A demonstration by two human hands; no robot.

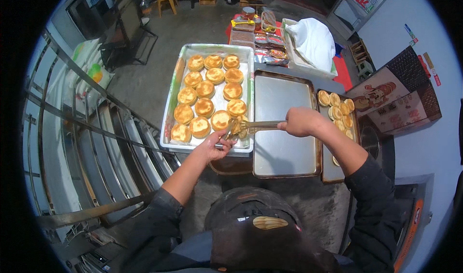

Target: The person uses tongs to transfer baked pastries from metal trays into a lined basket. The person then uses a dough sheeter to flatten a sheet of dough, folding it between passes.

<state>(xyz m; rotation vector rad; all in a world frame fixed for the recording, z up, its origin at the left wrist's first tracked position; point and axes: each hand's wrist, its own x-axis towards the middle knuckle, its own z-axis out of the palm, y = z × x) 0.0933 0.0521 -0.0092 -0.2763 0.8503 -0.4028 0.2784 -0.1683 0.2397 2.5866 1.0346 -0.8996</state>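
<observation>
The right hand [301, 122] is closed around the handle of metal tongs [263, 124], whose far end points left and meets a crumpled, pale brown piece of food [238, 129]. The left hand [215, 147] is partly curled at that same end, thumb and fingers up against it; I cannot tell whether they grip the piece or merely touch it. Both lie over the near right corner of a white tray [251, 65], where round browned cakes [205, 88] sit in rows on a pale lining.

Just right of it is a flat metal tray [287, 133], then a darker tray [329, 171] with smaller cakes [345, 109], partly hidden by the right forearm. Beyond them, packets [270, 40] and a white cloth [313, 41] lie near a red cover [343, 73]. A metal rack [120, 147] stands left; a chair [131, 29] and a yellow stool [167, 3] stand on the grey floor [183, 22] behind.
</observation>
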